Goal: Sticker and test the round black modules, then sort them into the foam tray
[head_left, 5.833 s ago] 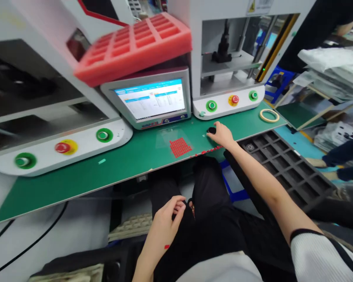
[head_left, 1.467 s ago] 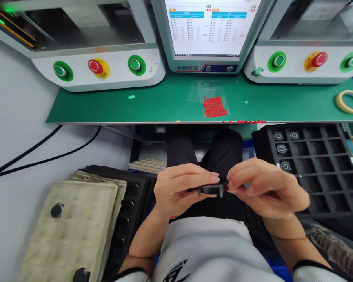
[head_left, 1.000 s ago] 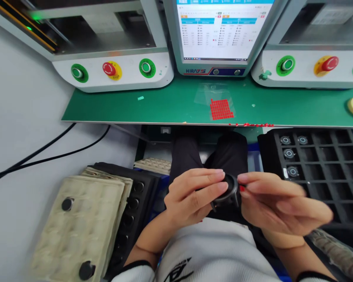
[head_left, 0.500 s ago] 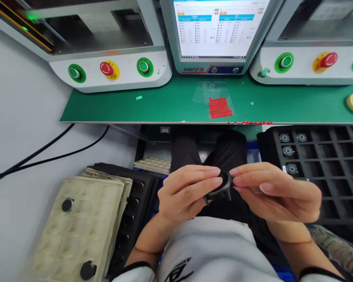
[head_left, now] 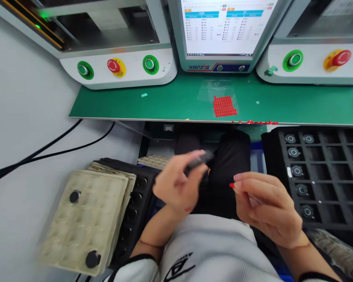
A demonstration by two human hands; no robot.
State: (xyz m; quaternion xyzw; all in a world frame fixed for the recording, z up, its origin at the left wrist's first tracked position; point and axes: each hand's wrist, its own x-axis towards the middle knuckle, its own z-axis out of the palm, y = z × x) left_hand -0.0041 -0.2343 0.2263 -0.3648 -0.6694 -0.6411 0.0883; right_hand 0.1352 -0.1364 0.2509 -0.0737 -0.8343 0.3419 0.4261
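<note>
My left hand (head_left: 176, 180) is closed round a dark watch case (head_left: 199, 161), held up over my lap and blurred by motion. A gap lies between it and my right hand (head_left: 266, 205), which pinches a small red sticker (head_left: 231, 185) between thumb and fingertips. On the green bench lies a sheet of small red stickers (head_left: 224, 106) with a clear plastic bag (head_left: 207, 91) by it. Several loose red stickers (head_left: 261, 122) sit along the bench edge. To the right, a black compartment tray (head_left: 320, 172) holds several watch cases (head_left: 297, 171) in its left columns.
At the left, stacked cream trays (head_left: 91, 223) carry two round dark pieces (head_left: 75, 196), beside a black tray (head_left: 144, 170) of similar parts. Behind the green bench (head_left: 170, 102) stand a monitor (head_left: 220, 33) and machine panels with green buttons (head_left: 149, 64) and red stop buttons (head_left: 114, 65). Black cables (head_left: 47, 147) hang left.
My hands have moved apart. The left has turned and lifted the watch case up and left; the right has drawn back slightly, with the red sticker now showing at its fingertips.
</note>
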